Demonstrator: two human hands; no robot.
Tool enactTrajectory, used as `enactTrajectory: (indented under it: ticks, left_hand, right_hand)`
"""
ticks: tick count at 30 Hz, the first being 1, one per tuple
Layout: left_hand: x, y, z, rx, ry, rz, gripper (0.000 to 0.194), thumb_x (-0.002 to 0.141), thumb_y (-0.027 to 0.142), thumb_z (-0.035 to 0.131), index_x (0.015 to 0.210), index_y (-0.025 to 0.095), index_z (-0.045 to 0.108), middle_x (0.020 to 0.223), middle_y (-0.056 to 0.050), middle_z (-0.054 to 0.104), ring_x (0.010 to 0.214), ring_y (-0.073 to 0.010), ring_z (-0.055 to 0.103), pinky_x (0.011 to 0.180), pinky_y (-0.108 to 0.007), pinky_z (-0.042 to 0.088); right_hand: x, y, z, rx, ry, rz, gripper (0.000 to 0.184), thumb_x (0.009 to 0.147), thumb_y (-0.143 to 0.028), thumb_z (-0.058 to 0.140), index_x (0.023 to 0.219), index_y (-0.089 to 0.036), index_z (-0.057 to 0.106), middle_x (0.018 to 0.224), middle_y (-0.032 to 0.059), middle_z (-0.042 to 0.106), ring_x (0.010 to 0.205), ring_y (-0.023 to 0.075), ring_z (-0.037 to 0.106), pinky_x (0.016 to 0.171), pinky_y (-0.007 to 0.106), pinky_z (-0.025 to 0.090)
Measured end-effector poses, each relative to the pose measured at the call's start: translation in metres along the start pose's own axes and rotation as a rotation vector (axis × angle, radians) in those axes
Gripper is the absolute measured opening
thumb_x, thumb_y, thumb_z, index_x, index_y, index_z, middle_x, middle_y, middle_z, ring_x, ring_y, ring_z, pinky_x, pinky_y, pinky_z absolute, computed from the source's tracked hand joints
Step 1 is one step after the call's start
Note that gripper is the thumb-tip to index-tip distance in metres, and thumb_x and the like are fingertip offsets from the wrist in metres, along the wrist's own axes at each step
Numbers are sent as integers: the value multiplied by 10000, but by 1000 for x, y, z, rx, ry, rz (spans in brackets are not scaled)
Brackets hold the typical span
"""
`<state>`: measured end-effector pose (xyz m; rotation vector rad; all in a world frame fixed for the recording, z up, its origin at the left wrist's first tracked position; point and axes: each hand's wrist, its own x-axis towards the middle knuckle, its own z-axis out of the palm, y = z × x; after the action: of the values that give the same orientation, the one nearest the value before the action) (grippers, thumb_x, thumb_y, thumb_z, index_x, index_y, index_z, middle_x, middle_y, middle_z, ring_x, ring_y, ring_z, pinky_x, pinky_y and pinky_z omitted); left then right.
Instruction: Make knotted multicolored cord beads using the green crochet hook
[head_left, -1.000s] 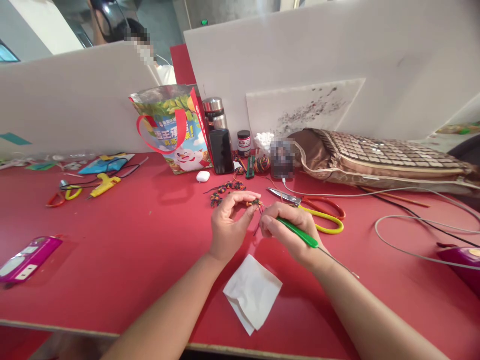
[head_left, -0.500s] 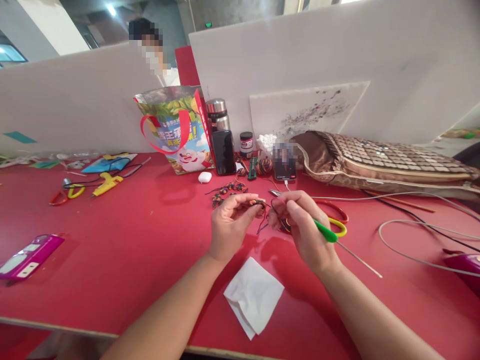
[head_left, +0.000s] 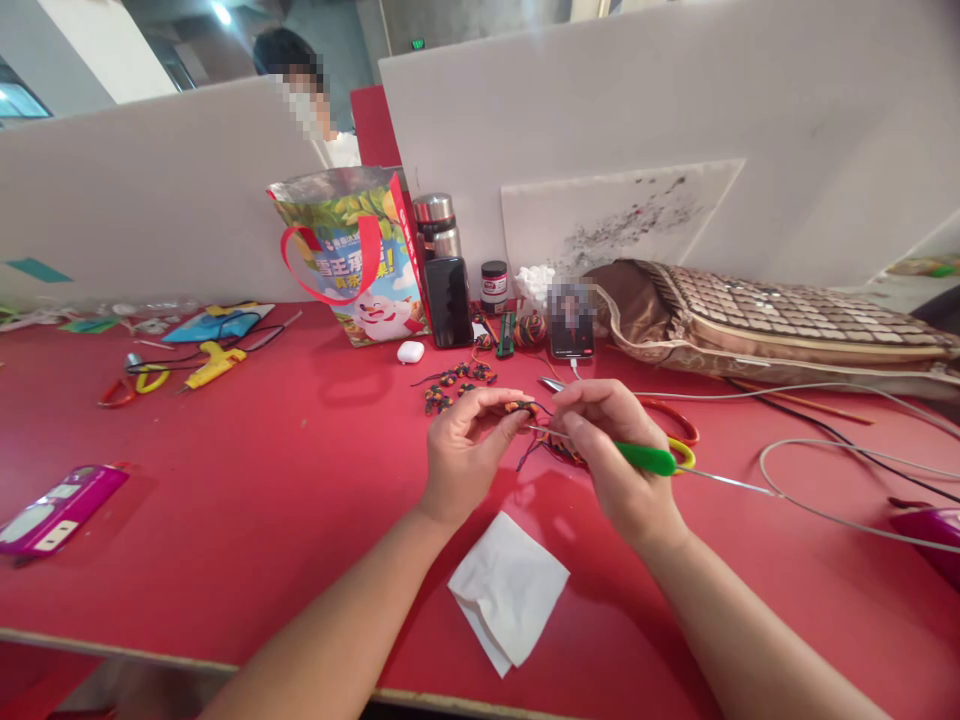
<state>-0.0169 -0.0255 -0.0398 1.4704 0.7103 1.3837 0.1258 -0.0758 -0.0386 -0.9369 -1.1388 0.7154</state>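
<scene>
While the left hand's (head_left: pixel 463 450) grip pinches the small orange-and-dark cord piece (head_left: pixel 520 408) at ten o'clock from the green-handled tool (head_left: pixel 646 459) clasped in the right hand's (head_left: pixel 619 495) grip, the cord looks light, soft and easily deformed; its thick body probably gives the firmest hold.

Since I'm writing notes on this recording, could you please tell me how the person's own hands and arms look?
The left hand and right hand are both ungloved, with no ring, watch or bracelet visible. Both forearms are bare, with no sleeves in view.
</scene>
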Motion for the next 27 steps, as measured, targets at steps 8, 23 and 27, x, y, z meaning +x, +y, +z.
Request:
enactTrajectory:
  ticks: [8, 23, 27]
  left_hand:
    - [3, 4, 0, -93, 22, -82, 171, 781, 265, 837, 891, 167, 749, 841, -40, 769, 725, -138, 727, 738, -271, 630]
    - [4, 7, -1, -67, 2, -136, 124, 788, 244, 821, 884, 178, 779, 811, -30, 749, 712, -129, 685, 747, -272, 598]
    - [4, 6, -1, -62, 15, -144, 128, 786, 253, 822, 882, 182, 778, 820, -33, 752, 721, -136, 689, 746, -278, 596]
  right_hand:
    - [-2, -2, 2, -79, -33, -115, 83, 973, -215, 618, 905, -218, 666, 729, -5, 660, 626, 128, 621, 591, 254, 521]
    - [1, -3, 1, -122, 16, -87, 152, 976, -242, 616, 890, -218, 738, 816, 29, 742, 722, 163, 709, 694, 284, 599]
    - [1, -3, 0, -94, 5, -58, 146, 971, -248, 623, 893, -219, 743, 807, 27, 747, 721, 164, 716, 699, 284, 613]
